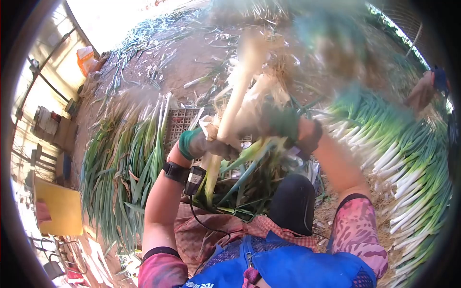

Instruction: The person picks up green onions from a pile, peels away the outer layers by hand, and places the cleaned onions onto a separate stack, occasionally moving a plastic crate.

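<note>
My left hand [214, 145], in a grey and green glove, is closed around a leek [238, 98]. Its pale shaft points up and away from me, and its blurred root end is at the top. Yellow-green leaves hang below the fist. My right hand [293, 128], also gloved, is beside the leek and smeared by motion, so its fingers cannot be made out. Loose, papery outer layers [261, 96] show between the hands. Green and yellowish leaves [254, 156] lie just under the right hand, above a plastic crate [180, 122].
Untrimmed leeks [127, 163] lie in a heap on the left. A long row of cleaned leeks [396, 168] with white shafts curves along the right. Leaf scraps [149, 57] litter the soil ahead. Another person's hand [421, 91] shows at the far right.
</note>
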Demonstrator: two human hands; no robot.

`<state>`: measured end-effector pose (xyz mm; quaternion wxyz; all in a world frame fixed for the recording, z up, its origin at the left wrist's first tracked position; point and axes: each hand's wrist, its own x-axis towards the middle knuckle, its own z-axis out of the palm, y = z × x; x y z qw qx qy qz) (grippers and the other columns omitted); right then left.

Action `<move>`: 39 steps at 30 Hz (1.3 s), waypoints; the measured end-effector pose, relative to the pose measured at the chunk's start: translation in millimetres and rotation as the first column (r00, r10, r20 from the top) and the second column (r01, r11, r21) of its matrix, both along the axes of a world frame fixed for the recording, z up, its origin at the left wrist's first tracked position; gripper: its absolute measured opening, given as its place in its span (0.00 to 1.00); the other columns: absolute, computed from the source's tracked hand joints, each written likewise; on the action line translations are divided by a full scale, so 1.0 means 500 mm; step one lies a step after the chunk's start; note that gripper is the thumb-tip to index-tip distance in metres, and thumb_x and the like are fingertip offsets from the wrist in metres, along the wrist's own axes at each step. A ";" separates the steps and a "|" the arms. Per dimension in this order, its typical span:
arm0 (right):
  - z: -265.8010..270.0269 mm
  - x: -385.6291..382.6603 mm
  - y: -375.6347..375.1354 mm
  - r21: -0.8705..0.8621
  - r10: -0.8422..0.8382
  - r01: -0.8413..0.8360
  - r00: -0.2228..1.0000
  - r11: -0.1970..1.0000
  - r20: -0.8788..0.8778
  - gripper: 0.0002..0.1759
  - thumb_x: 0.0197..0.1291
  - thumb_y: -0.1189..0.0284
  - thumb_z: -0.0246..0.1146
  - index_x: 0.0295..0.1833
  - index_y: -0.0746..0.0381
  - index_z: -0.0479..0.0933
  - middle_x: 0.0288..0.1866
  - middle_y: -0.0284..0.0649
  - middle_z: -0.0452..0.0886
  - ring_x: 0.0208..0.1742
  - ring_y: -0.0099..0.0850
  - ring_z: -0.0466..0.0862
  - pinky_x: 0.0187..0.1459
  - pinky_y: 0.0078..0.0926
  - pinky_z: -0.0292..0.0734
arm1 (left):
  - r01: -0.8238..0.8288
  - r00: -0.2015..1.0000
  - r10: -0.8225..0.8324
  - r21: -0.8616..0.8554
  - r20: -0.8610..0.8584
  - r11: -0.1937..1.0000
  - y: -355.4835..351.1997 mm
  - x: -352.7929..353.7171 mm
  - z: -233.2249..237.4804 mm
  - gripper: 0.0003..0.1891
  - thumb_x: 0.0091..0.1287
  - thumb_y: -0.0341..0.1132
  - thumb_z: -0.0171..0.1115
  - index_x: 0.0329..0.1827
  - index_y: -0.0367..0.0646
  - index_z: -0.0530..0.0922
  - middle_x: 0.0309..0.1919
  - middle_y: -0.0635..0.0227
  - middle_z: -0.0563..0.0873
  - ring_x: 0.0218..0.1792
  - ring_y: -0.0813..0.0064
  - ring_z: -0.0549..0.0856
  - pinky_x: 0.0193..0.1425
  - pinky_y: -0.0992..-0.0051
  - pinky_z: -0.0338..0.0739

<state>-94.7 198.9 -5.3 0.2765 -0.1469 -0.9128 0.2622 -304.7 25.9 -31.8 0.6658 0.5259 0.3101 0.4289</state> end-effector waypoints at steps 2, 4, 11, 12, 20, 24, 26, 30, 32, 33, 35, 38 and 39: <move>0.042 0.042 0.065 0.103 -0.147 0.145 0.989 0.984 0.013 0.12 0.66 0.74 0.56 0.53 0.63 0.75 0.48 0.40 0.81 0.48 0.35 0.82 0.49 0.34 0.78 | -0.103 0.978 0.097 -0.024 -0.187 0.994 -0.010 -0.009 -0.010 0.24 0.53 0.27 0.72 0.53 0.33 0.76 0.37 0.57 0.87 0.36 0.66 0.88 0.41 0.67 0.85; 0.092 0.102 0.144 0.181 -0.341 0.334 0.940 0.925 0.004 0.11 0.65 0.74 0.56 0.52 0.62 0.75 0.48 0.40 0.81 0.47 0.36 0.83 0.48 0.35 0.78 | -0.227 0.944 0.218 -0.010 -0.246 0.974 -0.015 -0.011 -0.060 0.23 0.52 0.27 0.72 0.52 0.33 0.76 0.33 0.60 0.87 0.35 0.67 0.87 0.40 0.68 0.84; 0.187 0.068 0.024 0.375 -0.112 0.083 0.992 0.923 0.057 0.11 0.63 0.75 0.56 0.51 0.61 0.75 0.46 0.42 0.81 0.45 0.40 0.84 0.45 0.37 0.79 | -0.354 0.552 0.454 0.296 -0.700 0.887 0.034 0.074 -0.041 0.15 0.63 0.38 0.64 0.51 0.43 0.80 0.32 0.67 0.85 0.33 0.75 0.83 0.38 0.72 0.78; 0.167 0.032 -0.018 0.399 -0.012 -0.049 0.988 0.916 0.151 0.11 0.63 0.75 0.56 0.50 0.61 0.75 0.46 0.42 0.82 0.44 0.41 0.84 0.45 0.37 0.79 | -0.357 0.499 0.460 0.309 -0.734 0.881 0.047 0.078 -0.056 0.15 0.64 0.38 0.63 0.51 0.43 0.80 0.31 0.67 0.85 0.33 0.74 0.83 0.38 0.71 0.78; -0.039 -0.110 -0.133 0.430 0.033 -0.452 0.718 0.782 0.695 0.10 0.61 0.75 0.56 0.47 0.59 0.75 0.45 0.44 0.82 0.43 0.46 0.85 0.42 0.39 0.80 | -0.145 0.327 0.785 0.793 -0.526 0.592 0.037 0.084 -0.191 0.18 0.62 0.36 0.66 0.54 0.42 0.78 0.41 0.66 0.84 0.40 0.75 0.82 0.45 0.72 0.78; -0.073 -0.095 -0.121 0.375 0.213 -0.427 0.843 0.823 0.493 0.12 0.61 0.70 0.58 0.50 0.56 0.77 0.46 0.40 0.83 0.47 0.42 0.85 0.43 0.41 0.80 | -0.153 0.399 0.804 0.832 -0.441 0.533 0.019 0.074 -0.196 0.21 0.60 0.35 0.69 0.57 0.41 0.77 0.45 0.67 0.84 0.44 0.76 0.82 0.49 0.72 0.79; -0.070 -0.102 -0.114 0.320 0.181 -0.338 0.883 0.885 0.433 0.16 0.59 0.68 0.61 0.53 0.56 0.77 0.47 0.39 0.82 0.48 0.41 0.84 0.44 0.40 0.80 | -0.227 0.488 0.774 0.797 -0.404 0.559 0.014 0.067 -0.191 0.23 0.59 0.35 0.70 0.58 0.41 0.76 0.47 0.67 0.84 0.46 0.77 0.82 0.51 0.72 0.79; 0.021 -0.054 -0.016 0.384 0.236 -0.167 0.962 0.908 -0.138 0.25 0.58 0.63 0.63 0.61 0.58 0.73 0.51 0.40 0.80 0.49 0.40 0.83 0.48 0.38 0.79 | -0.556 0.785 0.573 0.141 -0.235 0.819 -0.005 0.062 -0.184 0.30 0.55 0.35 0.76 0.62 0.42 0.74 0.51 0.68 0.84 0.51 0.78 0.82 0.55 0.73 0.78; 0.053 -0.003 0.059 0.253 -0.073 0.117 0.982 0.960 -0.175 0.26 0.60 0.63 0.62 0.62 0.60 0.72 0.54 0.42 0.79 0.51 0.41 0.82 0.49 0.38 0.79 | -0.558 0.802 0.548 0.028 -0.238 0.829 -0.010 0.051 -0.188 0.32 0.54 0.36 0.77 0.63 0.43 0.74 0.52 0.68 0.84 0.52 0.78 0.82 0.57 0.73 0.78; 0.049 0.004 0.079 0.208 -0.150 0.181 0.976 0.961 -0.155 0.26 0.60 0.63 0.62 0.63 0.61 0.71 0.55 0.42 0.78 0.52 0.41 0.81 0.50 0.38 0.79 | -0.577 0.786 0.563 0.023 -0.256 0.816 -0.008 0.047 -0.210 0.32 0.54 0.35 0.76 0.63 0.43 0.73 0.53 0.67 0.84 0.52 0.77 0.82 0.57 0.73 0.78; 0.000 -0.019 0.076 0.199 -0.157 0.168 0.985 0.966 -0.068 0.27 0.62 0.62 0.61 0.64 0.62 0.70 0.57 0.44 0.77 0.54 0.41 0.80 0.51 0.38 0.78 | -0.542 0.818 0.534 0.026 -0.215 0.840 -0.012 0.039 -0.224 0.32 0.56 0.35 0.75 0.65 0.43 0.72 0.54 0.66 0.84 0.52 0.76 0.83 0.58 0.74 0.77; -0.087 -0.065 0.049 0.232 -0.065 0.030 0.987 0.972 0.146 0.29 0.64 0.61 0.60 0.66 0.65 0.68 0.61 0.46 0.75 0.58 0.42 0.79 0.52 0.38 0.78 | -0.450 0.676 0.628 0.460 -0.385 0.765 0.010 0.037 -0.256 0.32 0.57 0.34 0.74 0.65 0.42 0.72 0.54 0.63 0.83 0.52 0.73 0.83 0.57 0.73 0.78; -0.099 -0.069 0.055 0.237 -0.066 0.019 0.980 0.971 0.188 0.29 0.64 0.61 0.60 0.67 0.65 0.68 0.63 0.47 0.74 0.59 0.42 0.78 0.53 0.38 0.77 | -0.515 0.791 0.564 0.241 -0.236 0.823 0.002 0.025 -0.272 0.30 0.57 0.35 0.74 0.63 0.40 0.73 0.51 0.62 0.84 0.49 0.73 0.84 0.54 0.73 0.79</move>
